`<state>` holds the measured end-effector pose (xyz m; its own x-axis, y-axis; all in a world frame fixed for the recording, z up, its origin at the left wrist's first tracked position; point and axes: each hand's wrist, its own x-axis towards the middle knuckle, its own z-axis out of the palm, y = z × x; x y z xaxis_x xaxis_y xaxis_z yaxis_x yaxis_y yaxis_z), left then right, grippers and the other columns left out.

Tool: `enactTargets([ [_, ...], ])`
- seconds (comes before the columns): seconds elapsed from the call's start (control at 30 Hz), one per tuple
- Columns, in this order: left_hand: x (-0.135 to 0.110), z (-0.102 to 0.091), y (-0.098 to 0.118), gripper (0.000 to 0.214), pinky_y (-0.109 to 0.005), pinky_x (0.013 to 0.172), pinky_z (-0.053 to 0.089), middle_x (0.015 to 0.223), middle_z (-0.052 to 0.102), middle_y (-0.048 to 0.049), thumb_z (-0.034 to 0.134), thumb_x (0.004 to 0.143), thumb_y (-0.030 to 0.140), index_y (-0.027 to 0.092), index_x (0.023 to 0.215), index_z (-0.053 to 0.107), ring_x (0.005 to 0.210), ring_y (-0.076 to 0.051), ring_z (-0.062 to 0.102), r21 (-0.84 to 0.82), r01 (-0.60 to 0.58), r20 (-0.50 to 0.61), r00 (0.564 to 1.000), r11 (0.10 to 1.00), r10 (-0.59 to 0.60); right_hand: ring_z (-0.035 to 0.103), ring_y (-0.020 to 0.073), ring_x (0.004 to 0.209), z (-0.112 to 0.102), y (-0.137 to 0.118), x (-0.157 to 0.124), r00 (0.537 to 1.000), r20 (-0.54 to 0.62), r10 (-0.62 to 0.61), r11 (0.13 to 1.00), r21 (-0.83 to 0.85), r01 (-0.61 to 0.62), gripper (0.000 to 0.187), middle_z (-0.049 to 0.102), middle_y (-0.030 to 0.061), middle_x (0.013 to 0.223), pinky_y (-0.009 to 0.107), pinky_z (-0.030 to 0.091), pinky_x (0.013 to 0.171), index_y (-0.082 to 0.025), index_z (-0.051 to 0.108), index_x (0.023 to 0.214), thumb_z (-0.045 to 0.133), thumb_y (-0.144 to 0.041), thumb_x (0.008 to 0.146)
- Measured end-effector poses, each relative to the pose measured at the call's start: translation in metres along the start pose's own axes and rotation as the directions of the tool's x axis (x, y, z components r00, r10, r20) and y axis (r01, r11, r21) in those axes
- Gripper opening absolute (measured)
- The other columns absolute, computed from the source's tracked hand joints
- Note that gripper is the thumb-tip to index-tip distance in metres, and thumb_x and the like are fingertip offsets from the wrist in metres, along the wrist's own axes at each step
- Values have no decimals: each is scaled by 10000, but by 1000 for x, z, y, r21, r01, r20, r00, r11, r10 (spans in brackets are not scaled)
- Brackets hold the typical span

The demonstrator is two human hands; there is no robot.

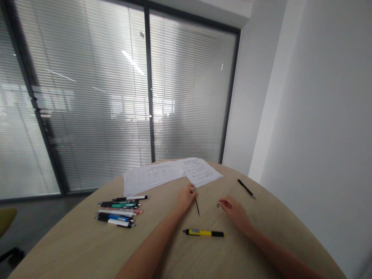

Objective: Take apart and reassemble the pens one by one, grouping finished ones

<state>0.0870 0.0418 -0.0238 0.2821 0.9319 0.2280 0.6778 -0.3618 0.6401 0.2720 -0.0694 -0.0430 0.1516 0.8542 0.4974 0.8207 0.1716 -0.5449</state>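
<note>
My left hand (pixel 186 198) is closed, its fingertips pinching the upper end of a thin dark pen refill (pixel 197 206) that points down toward me. To its right, my right hand (pixel 234 211) has its fingers pressed together. A small grey piece (pixel 217 205) shows at those fingertips, too small to name; it looks pinched between them. Between my forearms lies a yellow and black pen (pixel 205 233), apart from both hands. A black pen (pixel 246 189) rests on the table beyond my right hand.
Several pens (pixel 116 214) lie side by side on the left of the round wooden table (pixel 72 240). Printed paper sheets (pixel 157 174) cover part of the far edge. Behind stand glass panels with blinds (pixel 188 97), and a white wall (pixel 316 128) rises on the right.
</note>
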Motion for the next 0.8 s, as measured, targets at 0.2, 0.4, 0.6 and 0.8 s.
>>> enactTargets([
  [0.2,-4,1,0,271,-258,683,374,837,634,-38,541,741,233,184,1008,547,812,-186,571,101,-45,19,999,994,43,568,164,661,3,2,0,1000,1,-22,1000,-6,22,188,621,32,721,280,453,625,-212,627,768,445,-254,749],
  [0.4,-4,-3,3,250,-254,663,377,840,635,-50,500,767,256,173,994,559,805,-185,573,133,-56,20,998,990,54,565,169,692,3,0,-2,998,-2,-56,998,-28,56,182,615,37,728,293,457,660,-206,626,786,453,-248,748],
  [0.6,-16,-30,10,189,-263,614,369,776,641,-65,491,752,286,158,779,628,732,-195,571,156,-140,87,988,978,128,571,161,678,8,-12,-2,999,25,-24,999,-24,25,236,624,37,758,283,454,659,-201,599,914,444,-195,736],
  [0.8,-59,-62,11,209,-251,581,352,696,626,-26,484,737,323,186,703,639,658,-170,549,155,-267,190,953,951,237,581,178,725,13,-39,1,982,160,-104,974,-183,133,267,639,21,710,310,403,734,-195,583,944,477,-135,707],
])
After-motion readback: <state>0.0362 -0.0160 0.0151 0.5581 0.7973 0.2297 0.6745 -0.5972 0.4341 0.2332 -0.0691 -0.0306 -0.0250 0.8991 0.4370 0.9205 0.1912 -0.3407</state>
